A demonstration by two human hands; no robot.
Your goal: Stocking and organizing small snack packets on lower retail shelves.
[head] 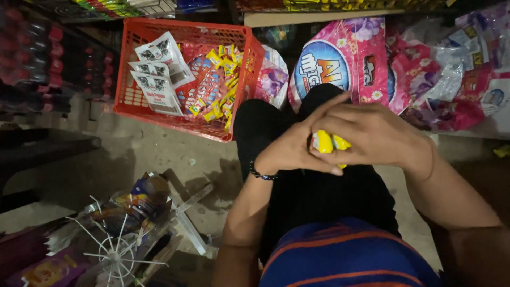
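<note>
Both clasped over small yellow foil sachets [329,143]: left hand [289,151], right hand [374,133]. Probably light, crinkly, slippery; best pinched at edges. Red plastic crate [127,79] at ten o'clock.

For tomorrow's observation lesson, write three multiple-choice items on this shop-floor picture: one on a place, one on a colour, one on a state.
1. Where is the crate?
A. On the floor, left of the person's knees
B. On a shelf
C. On the person's lap

2. What colour are the small packets in the hands?
A. Green
B. Yellow
C. Black

3. How are the left hand and right hand placed?
A. Far apart
B. Flat on the floor
C. Together, closed around the packets

Answers: 1 A, the crate stands on the concrete beside the knees. 2 B, yellow shows between the fingers. 3 C, the hands overlap over the packets.
</note>
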